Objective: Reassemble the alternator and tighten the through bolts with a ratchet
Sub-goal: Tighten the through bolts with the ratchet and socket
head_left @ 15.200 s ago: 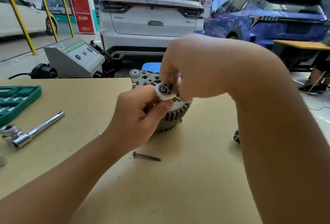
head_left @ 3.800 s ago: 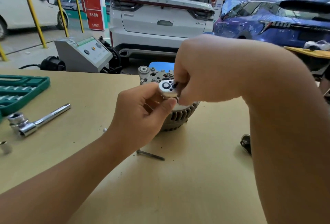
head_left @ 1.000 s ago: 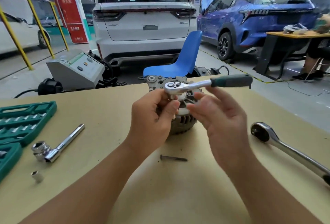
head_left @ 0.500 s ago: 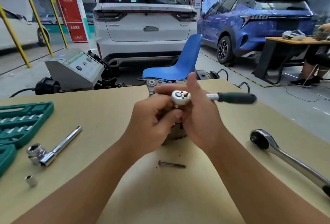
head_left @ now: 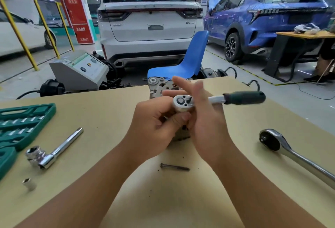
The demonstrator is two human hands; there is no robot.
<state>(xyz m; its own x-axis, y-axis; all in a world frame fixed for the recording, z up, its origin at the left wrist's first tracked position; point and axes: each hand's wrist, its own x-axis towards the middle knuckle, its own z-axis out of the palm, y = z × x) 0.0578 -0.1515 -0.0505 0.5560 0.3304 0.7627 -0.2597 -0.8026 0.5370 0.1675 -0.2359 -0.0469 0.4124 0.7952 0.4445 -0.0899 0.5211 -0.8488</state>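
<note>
The grey alternator (head_left: 157, 87) stands on the tan table (head_left: 112, 111), mostly hidden behind my hands. A small ratchet (head_left: 183, 102) with a dark green handle (head_left: 243, 97) sits on top of it, handle pointing right. My left hand (head_left: 155, 133) grips the ratchet head and socket from below, thumb against it. My right hand (head_left: 204, 118) has its fingers straight, and they lie against the ratchet neck just right of the head. One loose through bolt (head_left: 174, 167) lies on the table in front of the alternator.
A large chrome ratchet (head_left: 293, 155) lies at the right. At the left are a green socket case (head_left: 20, 124), a chrome L-handle with socket (head_left: 52, 150) and a loose socket (head_left: 29, 184). Beyond the table's far edge stand a blue chair (head_left: 183, 64) and parked cars.
Over the last second my right hand slid along the ratchet between handle and head, and the handle swung slightly. My left hand stayed gripping the head. Earlier both hands were turning the ratchet head.
</note>
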